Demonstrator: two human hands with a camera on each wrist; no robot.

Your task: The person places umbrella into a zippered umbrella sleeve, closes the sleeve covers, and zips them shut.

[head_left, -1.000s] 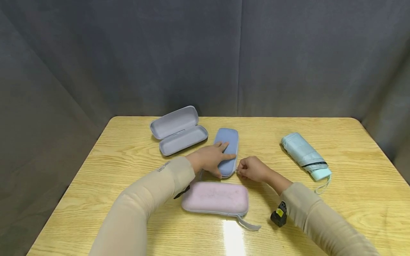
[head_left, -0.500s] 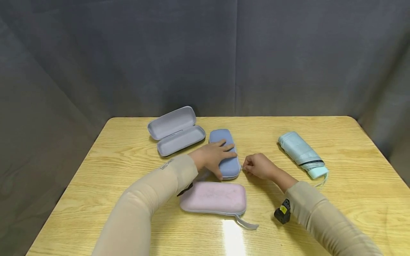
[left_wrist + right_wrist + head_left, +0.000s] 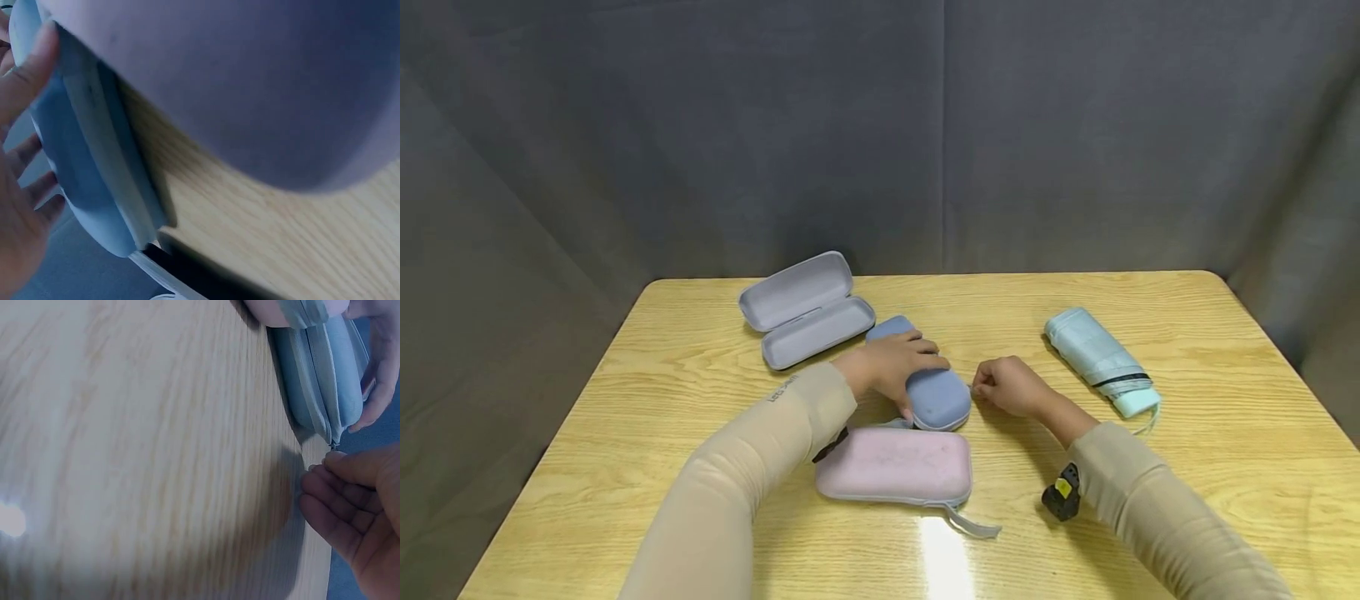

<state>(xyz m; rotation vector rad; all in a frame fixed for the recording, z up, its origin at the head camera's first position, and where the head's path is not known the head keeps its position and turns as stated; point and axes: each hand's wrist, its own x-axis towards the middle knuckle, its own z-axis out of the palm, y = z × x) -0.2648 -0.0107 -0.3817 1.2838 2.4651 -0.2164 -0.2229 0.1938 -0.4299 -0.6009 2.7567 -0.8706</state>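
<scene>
A blue zippered case [image 3: 942, 400] lies slantwise mid-table, its middle hidden under my left hand [image 3: 895, 367]. That hand holds the case across its width, the thumb [image 3: 31, 72] along the near side and the fingers over the top and far side. At the case's right end, my right hand [image 3: 1009, 387] pinches the small zipper pull [image 3: 334, 447] between thumb and fingertips. In the right wrist view the zipper runs along the case's side and looks closed. A pink zippered case [image 3: 895, 464] with a grey strap lies just in front of the blue one.
Behind and left of the blue case stands a grey glasses case [image 3: 820, 329] with its lid open. A folded mint-green umbrella [image 3: 1093, 350] lies to the right. The wooden table [image 3: 1210, 467] ends at a dark curtain [image 3: 880, 133].
The blue case has turned under my left hand: its far end has swung left and its near end right. My right hand has shifted slightly right, staying at the zipper pull.
</scene>
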